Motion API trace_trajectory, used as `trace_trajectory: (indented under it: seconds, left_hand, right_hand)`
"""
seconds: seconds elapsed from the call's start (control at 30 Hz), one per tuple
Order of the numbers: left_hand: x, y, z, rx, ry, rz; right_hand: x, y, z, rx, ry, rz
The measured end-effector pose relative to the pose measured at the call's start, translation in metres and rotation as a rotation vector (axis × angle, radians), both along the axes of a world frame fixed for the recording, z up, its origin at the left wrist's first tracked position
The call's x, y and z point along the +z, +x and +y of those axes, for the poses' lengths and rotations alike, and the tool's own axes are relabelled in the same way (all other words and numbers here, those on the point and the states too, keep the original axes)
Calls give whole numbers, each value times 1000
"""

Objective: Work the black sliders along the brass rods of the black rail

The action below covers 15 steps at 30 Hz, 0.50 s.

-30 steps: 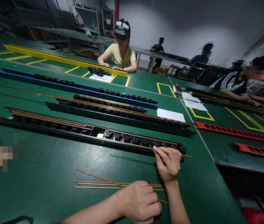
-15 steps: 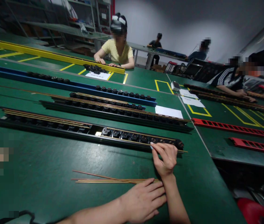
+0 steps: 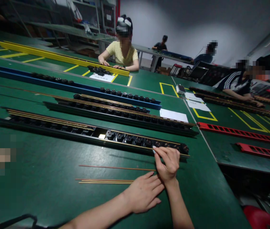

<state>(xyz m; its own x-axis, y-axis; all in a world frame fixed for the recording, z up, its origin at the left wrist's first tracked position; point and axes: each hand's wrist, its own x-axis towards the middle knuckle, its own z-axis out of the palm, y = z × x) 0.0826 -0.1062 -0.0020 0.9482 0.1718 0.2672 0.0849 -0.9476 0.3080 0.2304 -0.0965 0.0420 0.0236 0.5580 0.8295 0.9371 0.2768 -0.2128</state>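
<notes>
My right hand (image 3: 168, 162) pinches a thin brass-coloured rod (image 3: 184, 156) lying along the near edge of a long black channel (image 3: 53, 131). Several black blocks (image 3: 128, 138) sit in that channel, with more brass rods (image 3: 53, 121) along their tops. Below, my left hand (image 3: 145, 192) lies palm down on the table with its fingers stretched out. It partly covers two brass rods (image 3: 106, 182). A single copper-coloured rod (image 3: 115, 167) lies apart above these, its right end beside my left fingers and right wrist; contact there I cannot tell.
Behind stand another black channel (image 3: 115, 118), a blue channel (image 3: 82, 91) and a yellow one (image 3: 60, 57). Two red slotted rails (image 3: 244, 132) lie right. A person in yellow (image 3: 122, 54) works across the green table (image 3: 41, 178); another in a striped sleeve (image 3: 232, 81) sits right.
My left hand has moved slightly up the table. The copper rod that crossed the others now lies apart above them. My right hand keeps its pinch on the brass rod, which has shifted slightly left.
</notes>
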Motion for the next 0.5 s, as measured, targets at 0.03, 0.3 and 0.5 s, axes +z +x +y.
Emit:
trace_trajectory:
  seconds: [0.03, 0.3, 0.5]
  left_hand:
    - [-1, 1, 2, -6, 0, -1]
    - [-7, 8, 29, -1, 25, -81]
    - [-13, 13, 35, 1, 15, -104]
  right_hand:
    - [0, 0, 0, 1, 0, 0]
    - [-3, -1, 0, -5, -17, -14]
    - [-5, -4, 1, 21, -21, -11]
